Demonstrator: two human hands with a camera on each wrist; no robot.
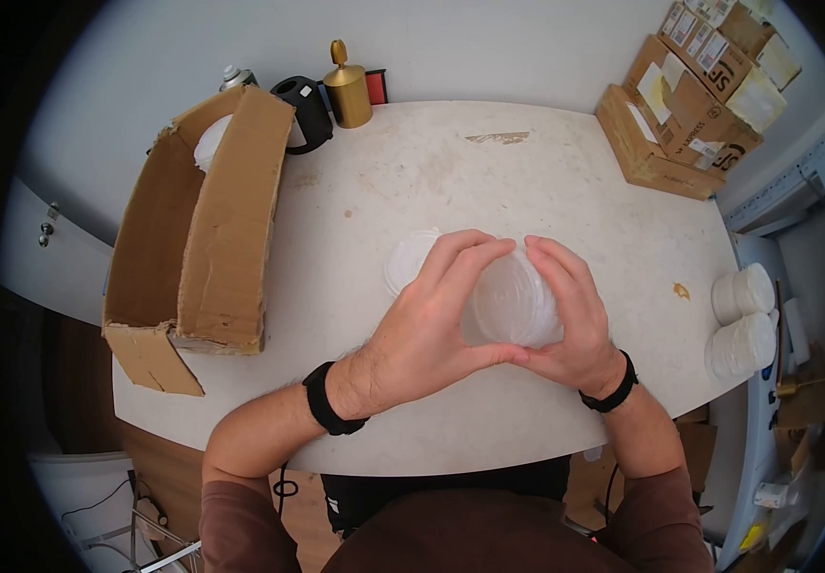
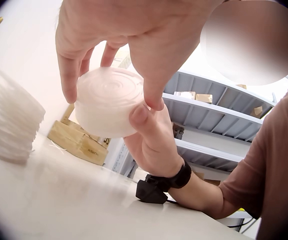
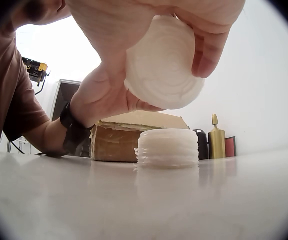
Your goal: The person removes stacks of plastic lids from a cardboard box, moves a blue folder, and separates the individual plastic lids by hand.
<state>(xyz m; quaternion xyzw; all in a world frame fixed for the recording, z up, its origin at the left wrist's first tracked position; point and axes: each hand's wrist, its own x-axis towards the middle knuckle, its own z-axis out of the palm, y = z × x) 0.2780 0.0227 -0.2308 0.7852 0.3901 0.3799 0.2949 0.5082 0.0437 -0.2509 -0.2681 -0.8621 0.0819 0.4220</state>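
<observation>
Both hands hold a round translucent plastic container [image 1: 515, 304] above the table in front of the body. Concentric rings mark its flat faces in both wrist views. My left hand [image 1: 417, 320] grips its left side, fingers over the far edge and thumb along the near one. Around the right side curls my right hand [image 1: 572, 315], its thumb meeting the left thumb at the near edge. Just left of the container, a stack of clear round plastic lids [image 3: 167, 148] stands on the table [image 1: 355, 229], partly behind the left hand in the head view.
An open cardboard box [image 1: 231, 229] stands at the left with a white round item inside. Behind it are a black holder [image 1: 305, 115] and a gold canister [image 1: 349, 95]. Parcels [image 1: 689, 105] are piled back right; two white wrapped stacks [image 1: 744, 320] sit by the right edge.
</observation>
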